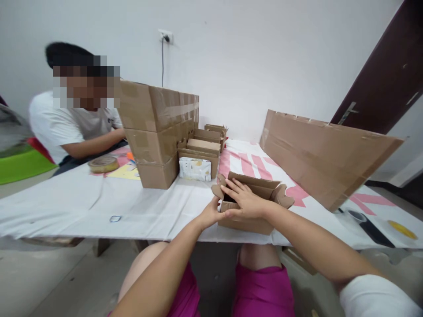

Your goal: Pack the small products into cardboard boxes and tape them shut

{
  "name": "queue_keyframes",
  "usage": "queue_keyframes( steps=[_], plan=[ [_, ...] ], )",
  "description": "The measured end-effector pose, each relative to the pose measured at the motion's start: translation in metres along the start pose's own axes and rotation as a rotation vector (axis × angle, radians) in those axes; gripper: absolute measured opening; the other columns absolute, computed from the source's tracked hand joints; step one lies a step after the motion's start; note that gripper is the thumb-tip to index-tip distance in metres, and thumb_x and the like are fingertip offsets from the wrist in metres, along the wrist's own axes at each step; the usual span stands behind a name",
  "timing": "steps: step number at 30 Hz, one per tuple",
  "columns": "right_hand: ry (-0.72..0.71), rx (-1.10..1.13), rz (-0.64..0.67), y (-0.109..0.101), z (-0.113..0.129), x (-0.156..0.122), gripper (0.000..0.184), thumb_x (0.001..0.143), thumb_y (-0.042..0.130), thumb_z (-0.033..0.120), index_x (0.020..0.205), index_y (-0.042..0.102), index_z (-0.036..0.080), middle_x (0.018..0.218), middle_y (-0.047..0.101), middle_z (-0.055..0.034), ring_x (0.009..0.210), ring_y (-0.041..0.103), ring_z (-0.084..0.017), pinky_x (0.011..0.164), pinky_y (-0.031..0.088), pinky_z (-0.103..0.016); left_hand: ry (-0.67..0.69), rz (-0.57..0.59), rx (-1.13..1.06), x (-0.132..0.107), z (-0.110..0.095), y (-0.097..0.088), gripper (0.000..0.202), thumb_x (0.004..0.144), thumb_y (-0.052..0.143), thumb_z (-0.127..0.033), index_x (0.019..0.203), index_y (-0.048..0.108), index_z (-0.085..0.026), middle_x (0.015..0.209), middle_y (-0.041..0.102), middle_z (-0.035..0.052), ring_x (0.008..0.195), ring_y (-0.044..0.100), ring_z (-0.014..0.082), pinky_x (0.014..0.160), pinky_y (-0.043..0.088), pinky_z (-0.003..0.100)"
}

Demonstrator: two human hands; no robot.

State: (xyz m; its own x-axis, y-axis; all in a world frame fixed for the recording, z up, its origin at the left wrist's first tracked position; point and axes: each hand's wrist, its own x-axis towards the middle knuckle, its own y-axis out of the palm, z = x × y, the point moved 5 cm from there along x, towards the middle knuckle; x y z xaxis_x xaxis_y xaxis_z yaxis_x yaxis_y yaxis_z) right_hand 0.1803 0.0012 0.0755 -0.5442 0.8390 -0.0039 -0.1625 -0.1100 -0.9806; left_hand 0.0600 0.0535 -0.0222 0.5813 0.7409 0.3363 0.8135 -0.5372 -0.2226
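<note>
A small open cardboard box (261, 193) sits at the near edge of the white-covered table (82, 202), its flaps standing out. My right hand (244, 200) lies flat across the box's near left corner, fingers stretched over the opening. My left hand (211, 213) grips the box's left side at the near corner, fingers curled against the cardboard.
Stacked big cartons (158, 132) stand mid-table with smaller folded boxes (201, 149) and a white packet (194, 169) beside them. A long flat carton (324, 154) leans at the right. Tape rolls (103, 164) (355, 216) lie on the table. Another person in white (66, 127) sits at the far left.
</note>
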Motion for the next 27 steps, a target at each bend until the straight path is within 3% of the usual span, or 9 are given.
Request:
queue_keyframes(
  steps=[2, 5, 9, 12, 14, 17, 22, 25, 27],
  plan=[
    [0.032, 0.008, 0.047, 0.004, 0.002, 0.006, 0.095, 0.073, 0.052, 0.075, 0.15, 0.019, 0.029, 0.159, 0.004, -0.0082, 0.144, -0.003, -0.04, 0.11, 0.008, -0.064, -0.016, -0.019, -0.013, 0.002, 0.009, -0.003, 0.112, 0.061, 0.077, -0.052, 0.149, 0.015, -0.02, 0.154, 0.024, 0.017, 0.137, 0.031, 0.0383, 0.109, 0.031, 0.054],
    [0.06, 0.056, 0.061, 0.005, 0.001, 0.011, 0.09, 0.074, 0.05, 0.076, 0.148, 0.026, 0.029, 0.159, 0.009, -0.0092, 0.144, 0.0, -0.04, 0.11, 0.01, -0.065, -0.001, -0.102, -0.113, 0.005, 0.019, -0.009, 0.136, 0.051, 0.081, -0.057, 0.15, -0.006, -0.022, 0.156, 0.015, 0.019, 0.139, 0.028, 0.0372, 0.11, 0.032, 0.051],
    [0.042, 0.048, 0.012, 0.005, 0.001, 0.008, 0.09, 0.072, 0.05, 0.078, 0.146, 0.029, 0.032, 0.158, 0.013, -0.0076, 0.143, -0.002, -0.041, 0.108, 0.004, -0.068, 0.1, -0.344, -0.114, 0.004, 0.013, -0.026, 0.142, 0.05, 0.079, -0.063, 0.145, -0.021, -0.03, 0.157, 0.002, 0.0193, 0.139, 0.031, 0.0345, 0.109, 0.033, 0.049],
    [0.044, -0.017, -0.032, 0.009, 0.002, 0.004, 0.097, 0.064, 0.055, 0.082, 0.145, 0.03, 0.035, 0.159, 0.009, -0.0066, 0.141, -0.013, -0.043, 0.104, -0.006, -0.07, 0.174, -0.39, 0.094, -0.001, -0.007, -0.035, 0.119, 0.054, 0.078, -0.062, 0.148, 0.01, -0.032, 0.156, 0.009, 0.0157, 0.141, 0.025, 0.0363, 0.111, 0.028, 0.053],
    [0.099, -0.036, -0.075, 0.011, 0.002, 0.002, 0.099, 0.061, 0.055, 0.084, 0.145, 0.031, 0.036, 0.16, -0.002, -0.0062, 0.138, -0.021, -0.045, 0.103, -0.009, -0.071, 0.195, -0.274, 0.196, -0.002, -0.019, -0.032, 0.096, 0.057, 0.077, -0.061, 0.139, 0.039, -0.028, 0.154, 0.02, 0.0141, 0.142, 0.021, 0.0369, 0.113, 0.023, 0.055],
    [0.203, -0.036, -0.111, 0.012, -0.003, 0.0, 0.104, 0.057, 0.055, 0.085, 0.145, 0.029, 0.037, 0.159, -0.01, -0.0053, 0.136, -0.026, -0.047, 0.102, -0.009, -0.071, 0.179, -0.152, 0.192, -0.004, -0.026, -0.026, 0.077, 0.064, 0.074, -0.058, 0.129, 0.052, -0.023, 0.151, 0.03, 0.0153, 0.141, 0.025, 0.0353, 0.115, 0.021, 0.052],
    [0.313, 0.052, -0.069, -0.002, -0.027, -0.006, 0.115, 0.062, 0.056, 0.082, 0.151, 0.012, 0.025, 0.157, 0.016, -0.0141, 0.143, 0.006, -0.041, 0.109, 0.005, -0.065, 0.115, -0.155, 0.15, -0.004, -0.021, -0.023, 0.069, 0.067, 0.076, -0.048, 0.126, 0.052, -0.022, 0.145, 0.04, 0.0144, 0.136, 0.037, 0.0317, 0.11, 0.031, 0.048],
    [0.249, 0.064, -0.012, -0.01, -0.045, -0.011, 0.105, 0.066, 0.058, 0.077, 0.149, 0.024, 0.022, 0.152, 0.029, -0.0145, 0.139, 0.024, -0.038, 0.109, 0.022, -0.056, 0.097, -0.145, 0.12, -0.004, -0.018, -0.024, 0.068, 0.066, 0.076, -0.046, 0.125, 0.052, -0.022, 0.142, 0.044, 0.0137, 0.131, 0.042, 0.0314, 0.103, 0.039, 0.046],
    [0.206, 0.015, -0.081, -0.014, -0.056, -0.015, 0.089, 0.072, 0.059, 0.071, 0.143, 0.038, 0.022, 0.146, 0.039, -0.0145, 0.134, 0.033, -0.036, 0.106, 0.03, -0.052, 0.096, -0.139, 0.097, -0.004, -0.017, -0.024, 0.07, 0.066, 0.077, -0.046, 0.126, 0.051, -0.022, 0.142, 0.044, 0.0142, 0.13, 0.043, 0.0313, 0.1, 0.042, 0.044]
  ],
)
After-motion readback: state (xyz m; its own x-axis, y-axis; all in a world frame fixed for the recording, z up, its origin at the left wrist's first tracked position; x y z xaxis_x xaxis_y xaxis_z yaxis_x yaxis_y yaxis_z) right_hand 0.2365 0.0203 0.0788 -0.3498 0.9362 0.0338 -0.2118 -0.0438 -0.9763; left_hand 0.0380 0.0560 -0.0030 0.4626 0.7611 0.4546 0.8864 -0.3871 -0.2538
